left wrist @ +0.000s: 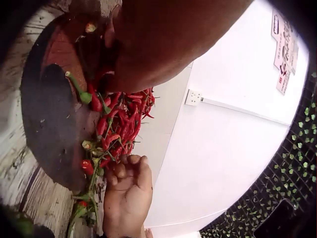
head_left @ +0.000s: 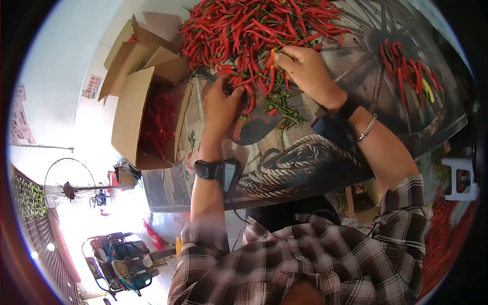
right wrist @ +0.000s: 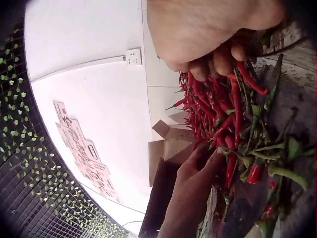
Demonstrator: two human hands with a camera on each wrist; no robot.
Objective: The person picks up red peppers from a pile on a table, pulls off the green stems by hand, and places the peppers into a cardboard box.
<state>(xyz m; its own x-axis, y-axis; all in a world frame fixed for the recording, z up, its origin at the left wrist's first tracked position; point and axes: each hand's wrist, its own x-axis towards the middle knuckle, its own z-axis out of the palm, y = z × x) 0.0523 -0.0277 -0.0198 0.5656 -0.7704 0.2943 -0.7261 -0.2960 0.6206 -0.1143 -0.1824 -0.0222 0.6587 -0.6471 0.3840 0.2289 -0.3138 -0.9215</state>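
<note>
A big heap of red chili peppers point(head_left: 239, 33) covers the far part of the table. At its near edge my left hand point(head_left: 222, 107) holds red chili peppers between thumb and fingers. To the right, my right hand point(head_left: 312, 73) has its fingers curled and pinches a chili pepper point(head_left: 273, 56) by its orange-green end. In the right wrist view, the fingers point(right wrist: 223, 62) of this hand lie over the heap. Green stems point(head_left: 290, 116) with a few red bits lie in a small pile between and below the hands. The left palm side is hidden in its own wrist view.
An open cardboard box point(head_left: 133, 114) with red chilies inside stands at the table's left. A smaller group of chilies point(head_left: 404, 71), one of them yellow, lies at the right. The tablecloth point(head_left: 305, 165) bears a rope print. A white stool point(head_left: 460, 178) is beyond the right edge.
</note>
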